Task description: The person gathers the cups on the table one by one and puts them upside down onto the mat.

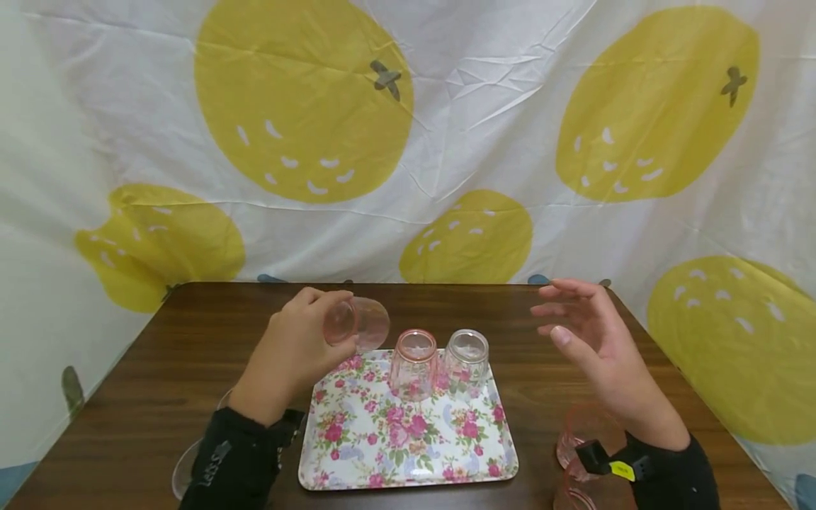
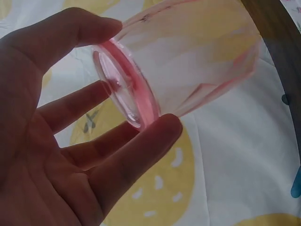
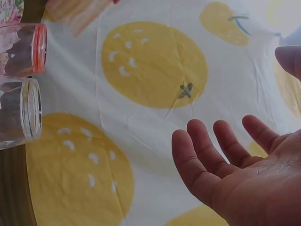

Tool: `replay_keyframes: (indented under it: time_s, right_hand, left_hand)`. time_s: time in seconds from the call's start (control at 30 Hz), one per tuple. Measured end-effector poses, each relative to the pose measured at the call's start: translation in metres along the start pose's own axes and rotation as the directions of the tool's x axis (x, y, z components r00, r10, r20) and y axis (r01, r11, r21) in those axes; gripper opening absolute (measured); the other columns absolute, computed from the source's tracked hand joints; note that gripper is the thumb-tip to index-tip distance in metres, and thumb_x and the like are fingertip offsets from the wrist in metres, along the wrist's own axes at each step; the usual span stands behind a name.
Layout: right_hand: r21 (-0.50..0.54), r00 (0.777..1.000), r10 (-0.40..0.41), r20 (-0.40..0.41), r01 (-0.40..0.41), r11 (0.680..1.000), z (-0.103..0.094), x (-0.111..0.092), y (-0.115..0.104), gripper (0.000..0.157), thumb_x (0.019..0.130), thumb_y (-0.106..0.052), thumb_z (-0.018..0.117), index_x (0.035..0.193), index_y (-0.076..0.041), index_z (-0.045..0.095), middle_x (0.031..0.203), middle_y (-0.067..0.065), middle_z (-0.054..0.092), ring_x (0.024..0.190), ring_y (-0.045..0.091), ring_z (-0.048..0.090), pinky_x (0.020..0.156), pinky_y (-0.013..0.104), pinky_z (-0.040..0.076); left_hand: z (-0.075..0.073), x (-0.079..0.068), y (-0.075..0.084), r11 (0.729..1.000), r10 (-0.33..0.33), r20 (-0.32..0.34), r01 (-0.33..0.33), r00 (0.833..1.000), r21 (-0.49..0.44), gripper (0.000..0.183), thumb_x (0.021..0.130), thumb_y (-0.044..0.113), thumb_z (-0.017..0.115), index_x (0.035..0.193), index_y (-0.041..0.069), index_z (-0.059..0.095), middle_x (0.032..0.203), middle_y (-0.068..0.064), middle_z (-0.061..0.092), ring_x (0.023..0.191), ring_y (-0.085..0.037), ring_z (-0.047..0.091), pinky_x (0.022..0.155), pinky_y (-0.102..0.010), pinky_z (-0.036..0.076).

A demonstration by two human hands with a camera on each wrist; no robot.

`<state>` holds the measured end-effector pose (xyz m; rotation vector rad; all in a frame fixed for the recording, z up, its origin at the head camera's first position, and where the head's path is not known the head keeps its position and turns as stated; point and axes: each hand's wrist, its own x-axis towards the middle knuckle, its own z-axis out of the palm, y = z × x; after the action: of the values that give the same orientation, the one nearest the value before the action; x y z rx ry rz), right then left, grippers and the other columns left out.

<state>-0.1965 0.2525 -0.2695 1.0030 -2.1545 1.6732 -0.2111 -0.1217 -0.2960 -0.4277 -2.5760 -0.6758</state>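
My left hand [image 1: 296,350] pinches a pink glass [image 1: 372,324] by its base, between thumb and fingers. The glass lies tilted on its side in the air, over the back left of a floral tray [image 1: 408,478]. In the left wrist view the thumb and fingertips touch the thick base of the pink glass [image 2: 188,61]. On the tray a pink-tinted glass [image 1: 414,365] and a clear glass [image 1: 467,361] stand upside down, side by side. My right hand [image 1: 593,340] is held up to the right of the tray, fingers spread and slightly bent, with nothing in it.
Pink glasses [image 1: 567,453] stand on the brown table [image 1: 535,375] at the right, partly hidden by the right wrist. Clear glassware [image 1: 185,471] at the left is mostly behind the left sleeve. A white cloth with yellow fruit prints [image 1: 472,142] hangs behind the table.
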Motion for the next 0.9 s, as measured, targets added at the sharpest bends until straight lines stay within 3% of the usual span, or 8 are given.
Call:
replay_keyframes:
  time_s: [0.13,0.33,0.5,0.9]
  right_hand:
    - [0.006,0.999,-0.032,0.001,0.032,0.999,-0.003,0.0,-0.001,0.052,0.097,0.015,0.041,0.145,-0.001,0.034,0.138,0.005,0.047,0.118,0.029,0.051,0.092,0.019,0.052]
    - [-0.003,0.999,-0.035,-0.009,0.035,0.999,-0.007,0.0,-0.001,0.051,0.096,0.016,0.041,0.144,0.002,0.034,0.137,0.003,0.049,0.116,0.027,0.053,0.09,0.02,0.053]
    - [-0.02,1.0,-0.014,-0.023,0.013,1.0,-0.009,0.0,0.0,0.052,0.094,0.016,0.043,0.144,0.005,0.033,0.136,0.002,0.049,0.115,0.027,0.054,0.089,0.02,0.053]
    - [-0.005,0.998,-0.063,0.001,0.063,0.998,-0.011,-0.001,-0.002,0.054,0.095,0.017,0.04,0.145,-0.002,0.035,0.138,0.004,0.048,0.115,0.025,0.054,0.09,0.019,0.053]
  left_hand:
    - [0.005,0.001,-0.002,0.999,-0.016,0.058,0.014,0.998,0.037,0.059,0.072,0.025,0.08,0.127,0.01,0.066,0.108,-0.018,0.065,0.07,-0.024,0.06,0.061,-0.043,0.056]
    - [0.013,0.001,-0.001,0.997,-0.016,0.118,0.007,0.993,0.077,0.055,0.072,0.024,0.074,0.125,0.009,0.068,0.103,-0.017,0.066,0.057,-0.02,0.05,0.052,-0.034,0.045]
    - [0.021,0.001,0.0,0.994,-0.032,0.169,0.014,0.985,0.108,0.056,0.071,0.024,0.072,0.124,0.009,0.069,0.097,-0.015,0.066,0.057,-0.02,0.047,0.05,-0.033,0.04]
    - [0.039,0.002,-0.004,0.99,-0.059,0.22,0.03,0.974,0.135,0.055,0.07,0.026,0.075,0.122,0.009,0.07,0.098,-0.015,0.067,0.061,-0.021,0.051,0.054,-0.037,0.048]
